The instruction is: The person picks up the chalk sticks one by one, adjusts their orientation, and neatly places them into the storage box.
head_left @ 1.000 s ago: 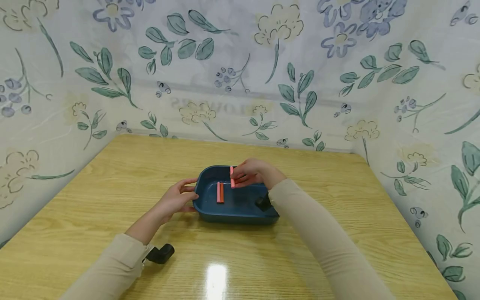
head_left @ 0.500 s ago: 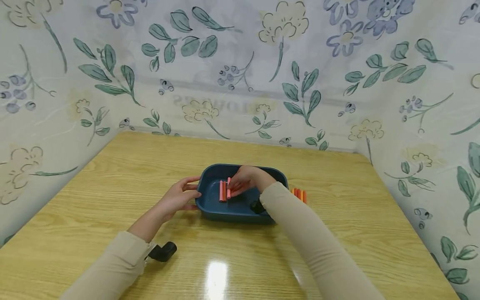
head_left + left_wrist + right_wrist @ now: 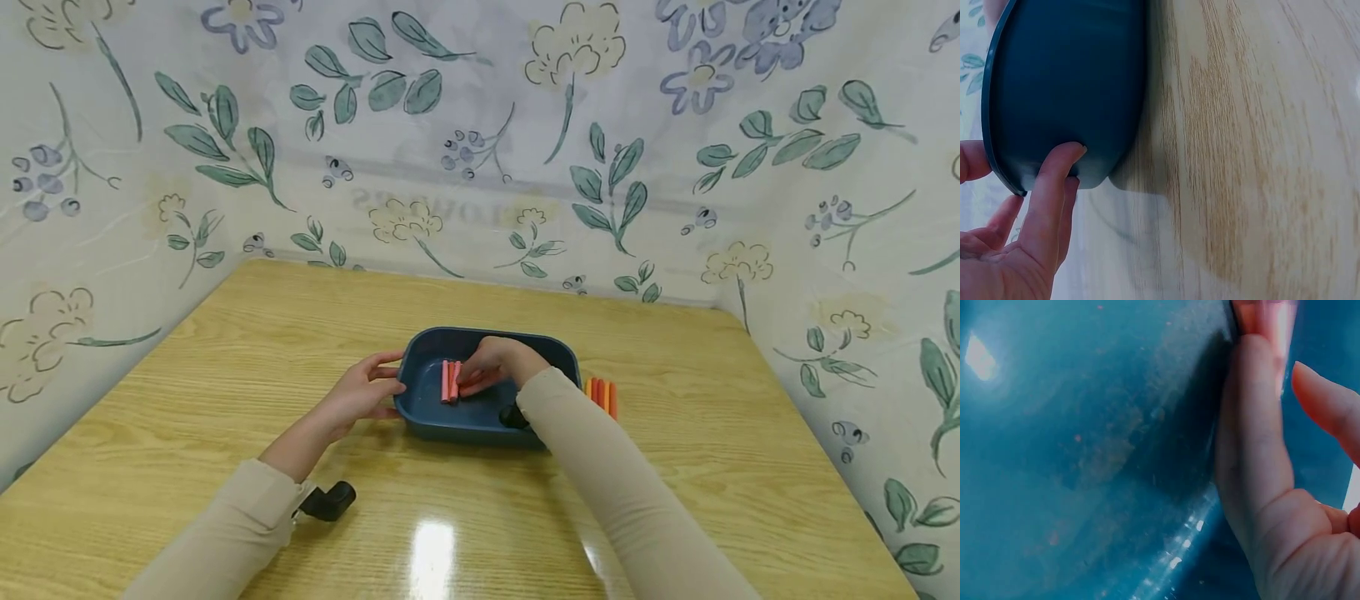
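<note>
Presently, left hand [image 3: 356, 393]: it grips the left end of the blue tray [image 3: 453, 433], thumb at the rim and the other fingers against the outer wall
Right hand [image 3: 498, 365]: it is inside the tray, fingers close together and rather straight, fingertips at the pink and reddish sticks [image 3: 451, 383]; in the right wrist view its thumb stands a little apart from them, so it seems not to pinch
Sticks in the tray: they lie side by side on the tray floor, in its left half
Orange and red sticks [image 3: 601, 394]: they lie in a row on the desk [image 3: 300, 333], just beside the right end of the tray, partly hidden by the right sleeve [image 3: 630, 483]
Backdrop [image 3: 480, 150]: flowered sheet behind the desk
</note>
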Demonstrator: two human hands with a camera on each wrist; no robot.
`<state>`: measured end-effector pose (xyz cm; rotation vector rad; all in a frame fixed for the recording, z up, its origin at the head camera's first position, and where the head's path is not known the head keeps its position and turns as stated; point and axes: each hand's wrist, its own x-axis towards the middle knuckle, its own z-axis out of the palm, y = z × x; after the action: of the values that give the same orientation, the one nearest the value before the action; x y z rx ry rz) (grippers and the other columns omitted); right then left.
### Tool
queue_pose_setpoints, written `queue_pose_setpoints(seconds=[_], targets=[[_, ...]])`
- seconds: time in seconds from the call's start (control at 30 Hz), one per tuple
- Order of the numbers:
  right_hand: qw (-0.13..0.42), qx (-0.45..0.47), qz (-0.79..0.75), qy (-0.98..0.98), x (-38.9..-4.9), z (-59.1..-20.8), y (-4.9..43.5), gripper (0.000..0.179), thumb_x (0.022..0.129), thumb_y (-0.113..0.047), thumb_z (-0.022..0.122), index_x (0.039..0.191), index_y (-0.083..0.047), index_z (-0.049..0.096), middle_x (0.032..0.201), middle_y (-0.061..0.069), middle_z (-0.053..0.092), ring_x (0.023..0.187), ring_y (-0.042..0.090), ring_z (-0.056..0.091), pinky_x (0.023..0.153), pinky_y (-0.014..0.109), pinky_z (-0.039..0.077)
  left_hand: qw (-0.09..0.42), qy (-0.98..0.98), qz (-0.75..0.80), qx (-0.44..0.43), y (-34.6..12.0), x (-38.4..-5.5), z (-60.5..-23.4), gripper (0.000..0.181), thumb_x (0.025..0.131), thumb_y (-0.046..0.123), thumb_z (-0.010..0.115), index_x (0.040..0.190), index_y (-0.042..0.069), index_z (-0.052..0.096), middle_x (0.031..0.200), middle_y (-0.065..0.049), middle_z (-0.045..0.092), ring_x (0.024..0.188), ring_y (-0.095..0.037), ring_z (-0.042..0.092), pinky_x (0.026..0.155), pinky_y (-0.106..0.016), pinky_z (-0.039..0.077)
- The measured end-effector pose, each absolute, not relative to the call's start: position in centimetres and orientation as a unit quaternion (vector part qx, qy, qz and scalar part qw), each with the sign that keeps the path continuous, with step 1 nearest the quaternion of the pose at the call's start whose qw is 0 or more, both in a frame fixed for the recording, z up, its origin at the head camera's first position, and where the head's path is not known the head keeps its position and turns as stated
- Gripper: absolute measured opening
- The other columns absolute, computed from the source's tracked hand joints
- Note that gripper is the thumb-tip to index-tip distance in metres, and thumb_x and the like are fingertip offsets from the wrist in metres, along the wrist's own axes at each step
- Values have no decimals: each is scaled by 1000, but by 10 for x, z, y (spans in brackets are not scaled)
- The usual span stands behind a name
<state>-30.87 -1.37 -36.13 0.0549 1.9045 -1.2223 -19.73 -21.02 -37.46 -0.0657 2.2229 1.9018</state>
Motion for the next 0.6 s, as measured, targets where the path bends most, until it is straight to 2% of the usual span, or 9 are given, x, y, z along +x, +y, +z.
queue_pose_setpoints(seconds=[0.17,0.37,0.6], targets=[[424,22,-485,764,-311,-359,-10,20,83,8,62,102,10,59,82,16,62,67,21,65,72,31,55,110,756,645,-22,-208,-197,-373,57,91,0,50,143,-1,27,135,-31,33,105,-37,55,75,-43,54],[416,5,-488,767,-311,-353,-4,27,86,2,61,112,8,60,91,17,64,76,22,65,75,32,55,111,752,649,-18,-208,-198,-372,59,91,0,50,144,-1,25,136,-31,32,105,-39,54,75,-44,54],[404,-2,-545,734,-307,-342,1,36,90,0,58,124,9,52,111,23,60,95,28,63,81,36,53,111,754,647,-26,-210,-198,-374,57,91,-1,49,143,-1,26,135,-31,33,102,-37,56,74,-44,54]])
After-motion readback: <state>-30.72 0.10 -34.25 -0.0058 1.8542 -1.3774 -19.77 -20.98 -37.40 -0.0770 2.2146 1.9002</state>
